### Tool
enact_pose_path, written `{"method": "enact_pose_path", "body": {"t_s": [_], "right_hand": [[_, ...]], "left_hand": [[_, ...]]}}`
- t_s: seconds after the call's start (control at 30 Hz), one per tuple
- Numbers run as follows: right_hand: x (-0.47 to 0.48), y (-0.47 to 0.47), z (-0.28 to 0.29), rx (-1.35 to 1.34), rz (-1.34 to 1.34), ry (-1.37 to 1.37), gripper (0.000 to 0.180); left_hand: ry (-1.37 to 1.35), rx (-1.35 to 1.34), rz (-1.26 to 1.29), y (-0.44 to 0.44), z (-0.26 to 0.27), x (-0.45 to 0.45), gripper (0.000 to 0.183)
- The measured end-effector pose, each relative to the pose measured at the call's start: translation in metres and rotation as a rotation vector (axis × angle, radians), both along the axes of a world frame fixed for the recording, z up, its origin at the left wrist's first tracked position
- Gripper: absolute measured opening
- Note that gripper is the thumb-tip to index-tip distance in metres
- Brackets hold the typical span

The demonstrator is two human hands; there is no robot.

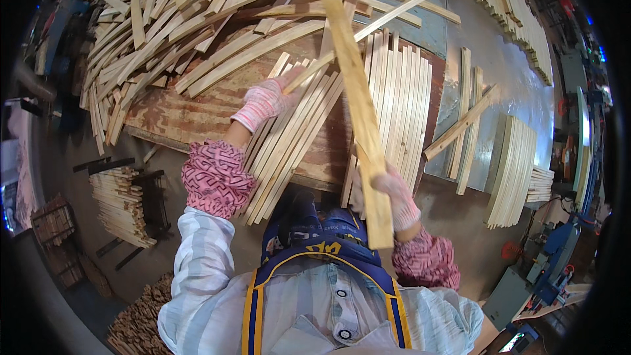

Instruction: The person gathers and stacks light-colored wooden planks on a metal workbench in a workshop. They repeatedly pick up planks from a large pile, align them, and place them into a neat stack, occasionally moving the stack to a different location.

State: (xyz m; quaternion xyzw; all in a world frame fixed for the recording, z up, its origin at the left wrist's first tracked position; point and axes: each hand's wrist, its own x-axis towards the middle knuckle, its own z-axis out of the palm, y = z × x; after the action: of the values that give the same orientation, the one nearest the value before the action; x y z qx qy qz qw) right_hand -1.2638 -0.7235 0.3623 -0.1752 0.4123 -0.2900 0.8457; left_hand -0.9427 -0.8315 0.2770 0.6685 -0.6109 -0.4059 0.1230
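My right hand (394, 195), in a pink-and-white knit glove, grips a wooden board (357, 93) near its lower end. The board stands out steeply before me and passes in front of a narrow wood strip (399, 12). My left hand (268, 98), gloved alike, holds that strip by its near end; some fingers are hidden. Under the left hand lies a slanted row of wood strips (296, 143) on a worn plywood tabletop (167, 113). Another row of strips (402, 98) lies side by side behind and right of the board.
A large loose heap of wood strips (197, 24) covers the far left. At right, a metal table (517, 79) carries several loose strips (463, 118) and a neat stack (512, 172). On the left, a rack holds stacked strips (121, 202). Machinery (557, 256) stands far right.
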Motion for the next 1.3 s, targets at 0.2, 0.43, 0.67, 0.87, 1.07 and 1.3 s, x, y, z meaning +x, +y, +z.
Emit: {"method": "enact_pose_path", "body": {"t_s": [0.2, 0.43, 0.67, 0.87, 1.07, 1.3], "right_hand": [[-0.050, 0.028, -0.015, -0.129, -0.039, -0.452, 0.048], [-0.035, 0.022, -0.048, 0.024, -0.296, -0.242, 0.057], [-0.050, 0.030, -0.074, 0.085, -0.293, -0.604, 0.074], [-0.080, 0.014, -0.074, -0.314, -0.079, 0.549, 0.074], [-0.080, -0.018, -0.107, -0.416, 0.466, 1.454, 0.087], [-0.091, -0.002, -0.134, -0.467, -0.017, 0.975, 0.071]], "left_hand": [[1.317, 0.398, 0.345, 0.054, 0.041, -0.075, 0.069], [1.440, 0.489, 0.589, 0.052, 0.022, -0.130, 0.082], [0.871, 0.285, 0.529, 0.062, -0.023, -0.164, 0.040], [0.740, 0.162, 0.605, 0.058, -0.036, -0.188, 0.036], [0.675, 0.152, 0.514, 0.062, -0.043, -0.190, 0.050], [0.518, 0.081, 0.491, 0.084, -0.058, -0.201, 0.052]]}}
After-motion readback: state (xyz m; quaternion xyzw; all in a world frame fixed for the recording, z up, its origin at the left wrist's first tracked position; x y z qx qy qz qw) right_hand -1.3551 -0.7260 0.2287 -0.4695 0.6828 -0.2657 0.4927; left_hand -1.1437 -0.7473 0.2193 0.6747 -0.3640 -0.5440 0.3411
